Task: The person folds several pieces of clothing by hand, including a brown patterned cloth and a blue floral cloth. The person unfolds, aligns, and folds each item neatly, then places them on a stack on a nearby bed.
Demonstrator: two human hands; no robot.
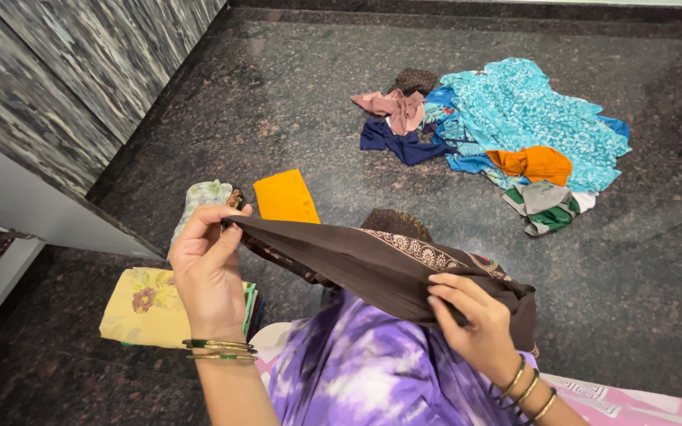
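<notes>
A dark brown cloth (372, 260) with a pale patterned border is stretched between my two hands, just above my lap. My left hand (208, 272) pinches its left end, fingers closed on the edge. My right hand (475, 315) grips the bunched right end. Both wrists wear bangles. Beneath the cloth lies my purple and white garment (372, 371). Part of the brown cloth hangs down behind my hands onto the floor.
A folded yellow floral cloth stack (144, 308) lies at my left, with a folded orange piece (284, 197) and a pale green piece (203, 197) beyond. A loose heap of turquoise, orange, pink, navy and green clothes (507, 134) lies on the dark granite floor (278, 102). A striped wall (65, 71) stands left.
</notes>
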